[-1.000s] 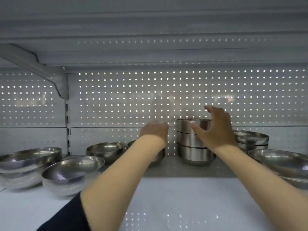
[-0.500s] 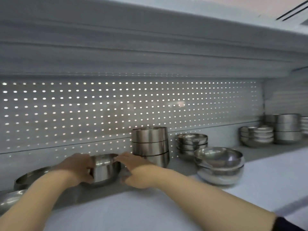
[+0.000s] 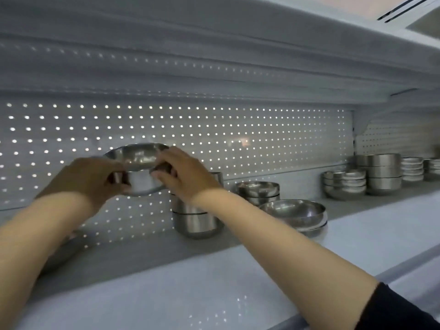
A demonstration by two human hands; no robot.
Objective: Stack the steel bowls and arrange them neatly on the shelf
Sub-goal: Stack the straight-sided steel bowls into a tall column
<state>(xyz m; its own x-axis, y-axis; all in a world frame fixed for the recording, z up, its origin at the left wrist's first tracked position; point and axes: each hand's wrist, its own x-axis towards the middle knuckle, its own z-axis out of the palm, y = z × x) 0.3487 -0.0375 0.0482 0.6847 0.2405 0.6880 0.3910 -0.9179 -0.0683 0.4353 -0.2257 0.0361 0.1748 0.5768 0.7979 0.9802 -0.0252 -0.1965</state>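
Two bare forearms reach in from the bottom of the head view, each ending in a bare hand. The left hand (image 3: 90, 179) and its forearm are uncovered as far as the frame edge. The right hand (image 3: 188, 175) carries no ring, watch or glove that can be made out. A dark sleeve (image 3: 392, 310), navy or black, covers the right arm near the elbow; its plain edge crosses the arm at the lower right corner.
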